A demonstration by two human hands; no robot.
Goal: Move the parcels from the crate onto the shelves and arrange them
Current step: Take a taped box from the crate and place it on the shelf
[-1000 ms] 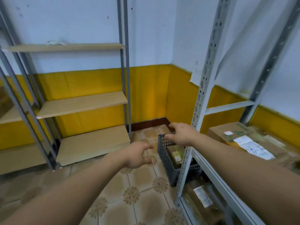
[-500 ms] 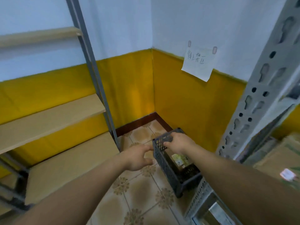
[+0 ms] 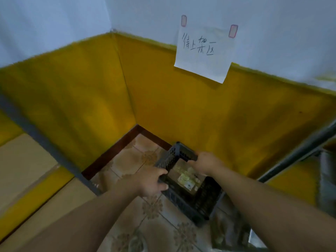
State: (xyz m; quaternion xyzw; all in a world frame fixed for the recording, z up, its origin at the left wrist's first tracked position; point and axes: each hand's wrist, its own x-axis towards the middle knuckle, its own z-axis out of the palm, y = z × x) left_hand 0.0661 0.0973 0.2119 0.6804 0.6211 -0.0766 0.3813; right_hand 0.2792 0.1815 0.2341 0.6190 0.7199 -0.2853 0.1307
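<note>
Parcels [image 3: 187, 179] lay inside the black crate [image 3: 170, 160], which stood on the tiled floor [image 3: 131, 160] in the corner, close against the yellow wall [image 3: 181, 110]. Your left hand [image 3: 149, 182] gripped the crate's near left rim, fingers curled over the edge. Your right hand [image 3: 207, 162] clasped the far rim on the opposite side. Wooden shelves [image 3: 27, 160] stood to your left, and a handwritten paper note [image 3: 203, 51] hung on the wall above.
</note>
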